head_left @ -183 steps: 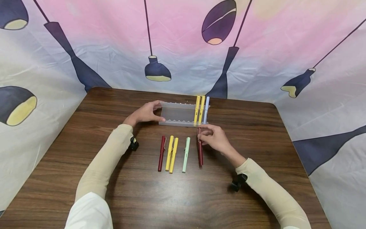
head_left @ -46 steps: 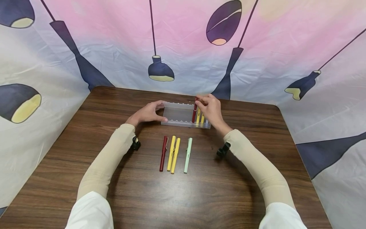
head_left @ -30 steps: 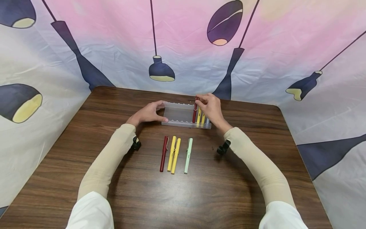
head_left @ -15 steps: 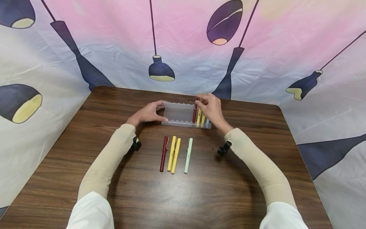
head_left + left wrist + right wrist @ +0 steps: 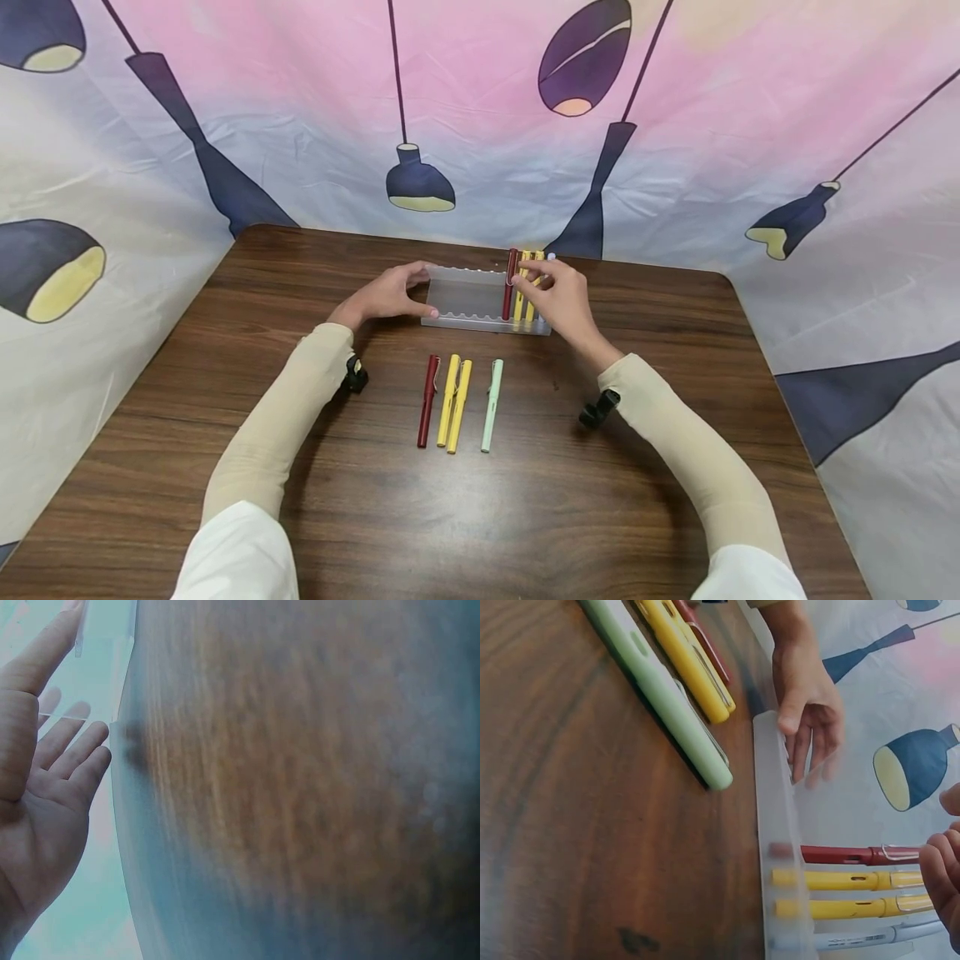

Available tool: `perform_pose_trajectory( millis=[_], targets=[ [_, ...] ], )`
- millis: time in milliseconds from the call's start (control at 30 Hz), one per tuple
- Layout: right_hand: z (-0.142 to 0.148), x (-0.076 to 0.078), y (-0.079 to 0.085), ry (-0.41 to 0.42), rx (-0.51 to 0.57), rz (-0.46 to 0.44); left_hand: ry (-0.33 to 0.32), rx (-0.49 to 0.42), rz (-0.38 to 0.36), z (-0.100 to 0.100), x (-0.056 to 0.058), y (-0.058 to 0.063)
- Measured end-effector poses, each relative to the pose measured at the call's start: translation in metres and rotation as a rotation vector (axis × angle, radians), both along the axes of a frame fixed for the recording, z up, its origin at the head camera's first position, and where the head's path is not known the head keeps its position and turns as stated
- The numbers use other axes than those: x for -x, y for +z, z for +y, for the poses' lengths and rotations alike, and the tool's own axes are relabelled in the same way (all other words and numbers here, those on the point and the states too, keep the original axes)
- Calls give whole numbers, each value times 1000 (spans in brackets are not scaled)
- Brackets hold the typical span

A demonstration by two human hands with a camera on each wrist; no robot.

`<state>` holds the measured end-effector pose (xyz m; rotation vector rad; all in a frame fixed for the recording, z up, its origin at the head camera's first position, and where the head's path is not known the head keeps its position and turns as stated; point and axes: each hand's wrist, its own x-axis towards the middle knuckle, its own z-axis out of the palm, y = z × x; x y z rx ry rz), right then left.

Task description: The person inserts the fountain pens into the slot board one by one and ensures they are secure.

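Note:
A clear pen rack [image 5: 467,292] with notched edges stands at the table's far side. My left hand [image 5: 388,293] holds its left end, thumb at the front edge and fingers behind. In the rack's right part lie a dark red pen [image 5: 508,287], two yellow pens [image 5: 840,880] and a light blue pen [image 5: 862,939], side by side. My right hand [image 5: 564,298] hovers over these pens, thumb and fingers parted, gripping none. It partly hides the yellow and blue pens in the head view.
In front of the rack on the wooden table [image 5: 360,517] lie a dark red pen [image 5: 428,402], two yellow pens [image 5: 453,404] close together and a mint green pen [image 5: 492,407]. A patterned cloth [image 5: 480,108] hangs behind the table.
My right hand brought the dark red pen from the table into the rack left of the yellow ones, then let go and drew slightly back and right. My left hand stays on the rack.

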<state>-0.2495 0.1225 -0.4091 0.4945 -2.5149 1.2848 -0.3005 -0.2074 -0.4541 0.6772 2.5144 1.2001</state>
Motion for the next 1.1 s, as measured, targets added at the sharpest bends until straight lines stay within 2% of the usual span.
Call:
perform_pose_trajectory(
  millis=[333,700,1100],
  targets=[
    [1,-23,-13,7,48,-92,8,4,-15,0,-2,1],
    [1,-44,-31,16,17,-167,7,7,-24,-1,-1,3],
    [-8,-67,-50,67,-58,-206,8,13,-28,0,0,2]
  ],
)
